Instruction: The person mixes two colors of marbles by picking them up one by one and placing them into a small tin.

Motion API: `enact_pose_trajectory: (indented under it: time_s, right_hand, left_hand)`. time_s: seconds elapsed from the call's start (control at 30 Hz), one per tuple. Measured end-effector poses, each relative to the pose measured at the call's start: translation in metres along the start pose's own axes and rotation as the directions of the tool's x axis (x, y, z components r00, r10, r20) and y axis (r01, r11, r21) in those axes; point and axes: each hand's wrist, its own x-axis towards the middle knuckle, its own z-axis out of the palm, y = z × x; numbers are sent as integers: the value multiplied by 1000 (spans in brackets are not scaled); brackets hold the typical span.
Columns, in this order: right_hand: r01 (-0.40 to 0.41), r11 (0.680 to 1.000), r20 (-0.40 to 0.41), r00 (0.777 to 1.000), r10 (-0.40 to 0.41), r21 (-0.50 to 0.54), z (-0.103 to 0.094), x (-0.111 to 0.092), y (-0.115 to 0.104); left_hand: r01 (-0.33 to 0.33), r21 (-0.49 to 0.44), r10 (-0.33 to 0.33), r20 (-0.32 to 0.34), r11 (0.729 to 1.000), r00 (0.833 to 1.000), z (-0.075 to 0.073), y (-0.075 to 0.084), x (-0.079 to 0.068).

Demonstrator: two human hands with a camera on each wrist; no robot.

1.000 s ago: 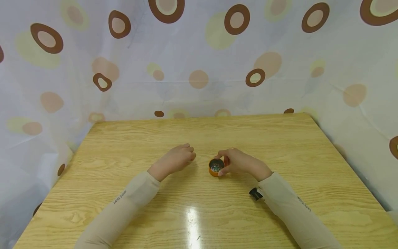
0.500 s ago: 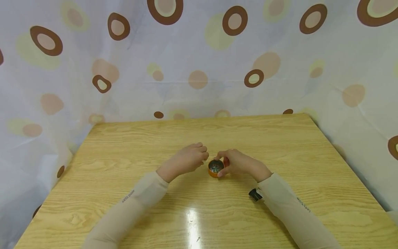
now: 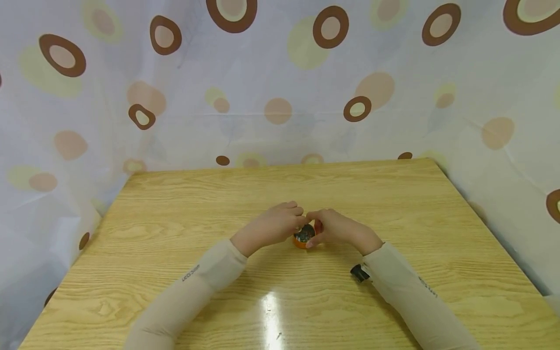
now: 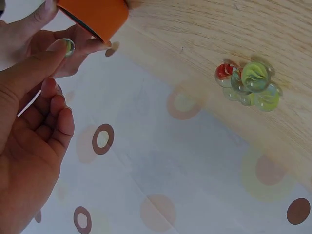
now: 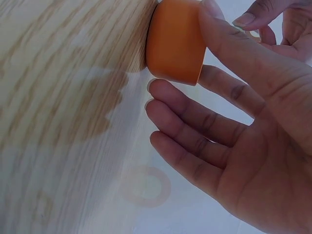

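Note:
My left hand (image 3: 275, 226) pinches a small clear glass marble (image 4: 69, 47) with a yellow-green swirl between thumb and finger. It is at the rim of a small round orange cup (image 3: 300, 245), dark inside. On the other side, my right hand (image 3: 339, 229) holds this cup by its rim, thumb on the near side and index finger on the far side. The cup's orange wall (image 5: 175, 44) stands on the table in the right wrist view, with the other three fingers spread beneath it there. In the head view, the left fingers cover part of the cup's mouth.
Several glass marbles (image 4: 256, 77), red, green and yellow-swirled, lie clustered on the wooden table (image 3: 372, 189) in the left wrist view. A white curtain (image 3: 245, 131) with brown rings surrounds the back and sides. Something black (image 3: 359, 272) sits at the right cuff.
The left hand has moved right, from apart from the cup to over its rim. My right hand keeps its grip, and the cup stays in nearly the same place.

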Motion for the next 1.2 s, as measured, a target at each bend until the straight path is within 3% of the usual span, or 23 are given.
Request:
enact_pose_trajectory:
  time_s: [0.33,0.6,0.9,1.2]
  right_hand:
    - [18,999,0,1000,-18,30,1,-1,4]
    - [12,999,0,1000,-12,38,1,-1,3]
    - [1,1000,-3,1000,-1,24,1,-2,3]
    - [22,1000,-11,1000,-22,-1,1,-1,2]
  left_hand:
    - [-40,-99,36,-47,994,998,6,5,5]
    - [-19,-135,15,-28,991,999,9,6,5]
    - [-16,-58,16,-7,998,1000,6,2,2]
    - [19,-38,-19,-15,999,1000,5,-15,-12]
